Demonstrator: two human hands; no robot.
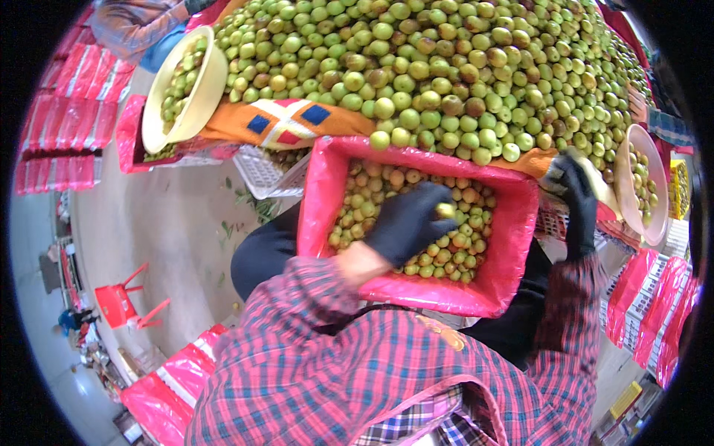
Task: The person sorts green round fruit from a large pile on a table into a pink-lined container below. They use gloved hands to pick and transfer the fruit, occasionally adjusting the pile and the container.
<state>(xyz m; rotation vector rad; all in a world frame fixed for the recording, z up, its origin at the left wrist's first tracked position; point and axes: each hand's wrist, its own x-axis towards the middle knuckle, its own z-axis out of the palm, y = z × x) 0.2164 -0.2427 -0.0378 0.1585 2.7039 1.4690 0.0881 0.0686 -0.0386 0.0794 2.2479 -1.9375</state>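
A crate lined with pink plastic film (516, 223) rests across my lap, partly filled with green and brownish jujube-like fruits (443, 262). Over those fruits is my left hand (410, 223) in a black glove, blurred, with one yellow-green fruit (445, 211) between thumb and fingers. My right hand (574, 181), also black-gloved and blurred, is beyond the crate's right corner, at the edge of a large heap of the same fruits (424, 72). Beside it is a pale, blurred object (598, 181) that I cannot make out; whether the fingers hold anything is unclear.
A cream bowl of fruit (215, 72) tilts at the left, next to an orange patterned cloth (234, 122). Another bowl (622, 184) stands at the right. Pink-lined crates (67, 122) are stacked left. A red stool (114, 304) is on the floor. Other people's arms (134, 28) show at the edges.
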